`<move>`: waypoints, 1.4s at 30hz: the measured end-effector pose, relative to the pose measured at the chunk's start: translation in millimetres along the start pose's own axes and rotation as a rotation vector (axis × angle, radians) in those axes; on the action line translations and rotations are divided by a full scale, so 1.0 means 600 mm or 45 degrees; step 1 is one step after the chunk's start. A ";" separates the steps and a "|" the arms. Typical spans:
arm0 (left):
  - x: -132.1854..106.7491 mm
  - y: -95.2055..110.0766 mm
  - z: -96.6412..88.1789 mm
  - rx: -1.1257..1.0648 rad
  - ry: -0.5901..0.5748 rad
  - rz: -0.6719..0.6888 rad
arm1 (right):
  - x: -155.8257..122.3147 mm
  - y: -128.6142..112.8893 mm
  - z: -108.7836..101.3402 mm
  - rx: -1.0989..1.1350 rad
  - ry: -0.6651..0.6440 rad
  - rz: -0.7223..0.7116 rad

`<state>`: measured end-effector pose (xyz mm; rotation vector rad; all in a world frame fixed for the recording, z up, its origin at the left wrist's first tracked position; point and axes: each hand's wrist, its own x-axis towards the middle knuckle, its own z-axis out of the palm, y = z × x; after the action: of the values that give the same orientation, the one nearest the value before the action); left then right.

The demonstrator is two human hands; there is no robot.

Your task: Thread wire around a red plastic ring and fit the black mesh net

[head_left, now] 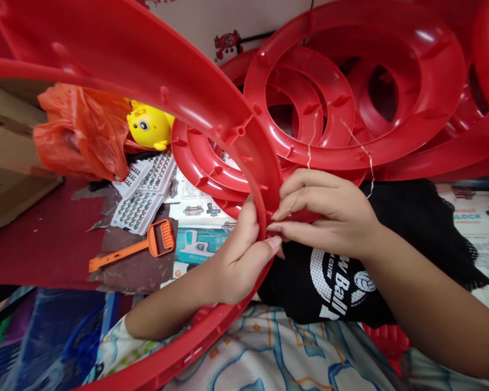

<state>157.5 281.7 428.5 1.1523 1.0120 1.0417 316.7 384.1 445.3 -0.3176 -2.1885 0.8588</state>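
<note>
- Hands meet at the inner edge of a large red plastic ring (212, 103) that sweeps from the upper left, past the middle and down to the lower left of the view.
- Left hand (240, 255): its grip is closed round the ring's rim, thumb pressed against the near side, fingers hidden behind the plastic.
- Right hand (326, 209): fingers held together and flat, their tips pinching the same rim just beside the left thumb (the two hands touch there).
- Black cloth (391, 255) lies under the right forearm; white print on it reads "Ball", with smaller letters above that are too small to make out.
- Stack of red rings (350, 87) stands behind the hands, with thin pale threads of plastic hanging from it.
- Orange plastic tool (146, 247) with a slotted head lies on a dark sheet at the left, well apart from the hands.
- Grey studded cards (144, 193) sit near it, beside printed boxes (198, 228) whose writing is too small to read.
- Yellow toy (149, 126) with an eye peeks out next to an orange plastic bag (79, 133).
- Printed paper (472, 228) at the far right shows the word "BLOCK".
</note>
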 end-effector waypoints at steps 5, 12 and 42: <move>0.004 0.005 0.002 0.185 -0.009 0.015 | 0.000 -0.002 0.004 0.124 0.126 0.100; 0.010 0.003 0.007 0.447 0.067 0.189 | -0.001 -0.006 -0.008 0.078 0.071 0.102; 0.057 -0.074 0.021 -0.167 -0.136 0.336 | -0.004 0.037 -0.017 -0.093 -0.004 -0.014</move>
<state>181.6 308.1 383.2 1.2411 0.7093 1.2217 325.0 404.4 434.5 -0.3393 -2.2260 0.7751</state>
